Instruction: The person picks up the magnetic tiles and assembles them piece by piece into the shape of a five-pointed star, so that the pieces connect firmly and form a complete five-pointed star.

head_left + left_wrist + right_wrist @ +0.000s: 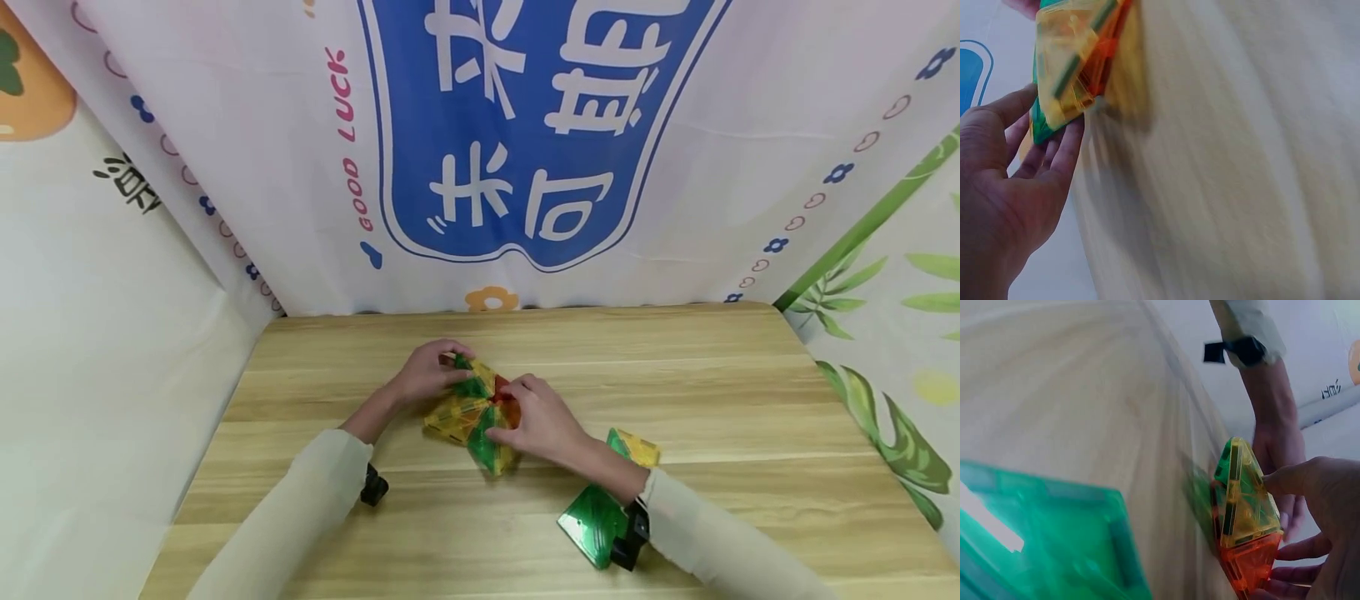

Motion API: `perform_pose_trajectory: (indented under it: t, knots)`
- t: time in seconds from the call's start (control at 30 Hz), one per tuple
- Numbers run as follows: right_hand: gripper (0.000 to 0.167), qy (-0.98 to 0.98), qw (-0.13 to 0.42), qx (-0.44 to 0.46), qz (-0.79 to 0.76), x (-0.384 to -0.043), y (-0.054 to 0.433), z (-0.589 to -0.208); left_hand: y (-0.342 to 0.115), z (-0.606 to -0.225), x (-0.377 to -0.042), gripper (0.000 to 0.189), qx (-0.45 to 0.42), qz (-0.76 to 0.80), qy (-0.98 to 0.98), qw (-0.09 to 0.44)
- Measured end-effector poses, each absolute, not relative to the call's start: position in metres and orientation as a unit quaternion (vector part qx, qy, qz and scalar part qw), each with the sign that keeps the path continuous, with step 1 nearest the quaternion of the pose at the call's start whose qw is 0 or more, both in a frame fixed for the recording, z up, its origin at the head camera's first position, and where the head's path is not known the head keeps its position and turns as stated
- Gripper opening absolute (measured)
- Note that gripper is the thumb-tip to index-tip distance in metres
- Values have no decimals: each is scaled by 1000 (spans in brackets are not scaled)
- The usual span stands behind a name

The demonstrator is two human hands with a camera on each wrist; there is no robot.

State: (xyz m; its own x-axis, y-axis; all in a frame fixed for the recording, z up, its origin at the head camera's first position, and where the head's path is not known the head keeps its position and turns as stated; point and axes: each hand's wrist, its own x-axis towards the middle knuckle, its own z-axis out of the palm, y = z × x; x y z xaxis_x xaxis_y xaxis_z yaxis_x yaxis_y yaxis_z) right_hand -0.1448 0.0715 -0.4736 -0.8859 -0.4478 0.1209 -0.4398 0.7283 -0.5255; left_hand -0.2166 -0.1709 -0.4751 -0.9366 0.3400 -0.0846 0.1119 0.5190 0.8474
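Note:
A cluster of translucent magnetic tiles (448, 419) in yellow, green and orange-red sits on the wooden table between both hands. Its triangular pieces meet near the middle and form a raised, faceted shape. At its far left side, my left hand (429, 372) grips a green tile (1040, 128) between thumb and fingers. My right hand (546, 422) holds the cluster from the right, thumb on the near side and fingertips by the red tile at the back. In the right wrist view, the thumb lies against a yellow tile (1250, 503), with fingers beside an orange one (1250, 562).
A green square tile (592, 525) lies on the table (300, 517) under the right forearm. Just beyond it is a yellow tile (642, 451) with a green piece alongside. A printed cloth (315, 275) hangs behind the table's far edge.

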Motion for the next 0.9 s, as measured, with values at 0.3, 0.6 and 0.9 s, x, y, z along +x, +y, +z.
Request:
perform_pose_trajectory:
  t: [0.3, 0.6, 0.9]
  knots:
    - [46, 918, 15, -249, -309, -164, 87, -473, -189, -488, -202, 16, 164, 435, 885, 35]
    - [37, 899, 27, -266, -348, -177, 106, -477, -196, -482, -185, 17, 199, 424, 883, 28]
    - [37, 891, 38, -257, -373, -178, 152, -470, -157, -461, -179, 23, 241, 433, 868, -40]
